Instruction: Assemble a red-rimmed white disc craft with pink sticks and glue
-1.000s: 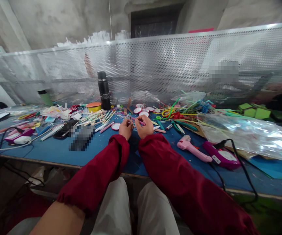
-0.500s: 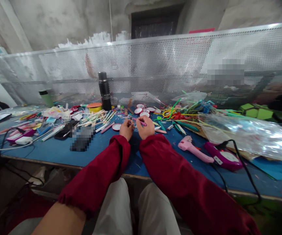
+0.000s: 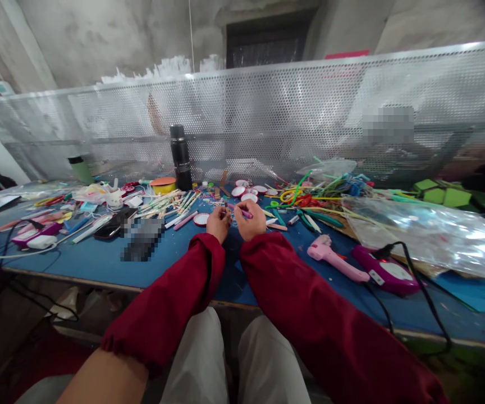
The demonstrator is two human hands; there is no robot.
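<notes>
My left hand (image 3: 218,223) and my right hand (image 3: 250,220) rest close together on the blue table (image 3: 99,259), both in dark red sleeves. The right hand's fingers are curled around a thin pink stick (image 3: 245,212). The left hand is pinched at the stick's left end; what its fingertips hold is too small to make out. A white and red round disc (image 3: 201,219) lies just left of the left hand.
A black flask (image 3: 181,157) stands at the back. Several sticks (image 3: 170,202), discs and coloured tubes (image 3: 314,193) litter the table. A pink glue gun (image 3: 335,259) and a purple corded device (image 3: 388,270) lie right. Clear plastic bag (image 3: 428,230), perforated metal screen (image 3: 268,112) behind.
Both hands stay together on the pink stick with only slight finger movement. The view has shifted a little.
</notes>
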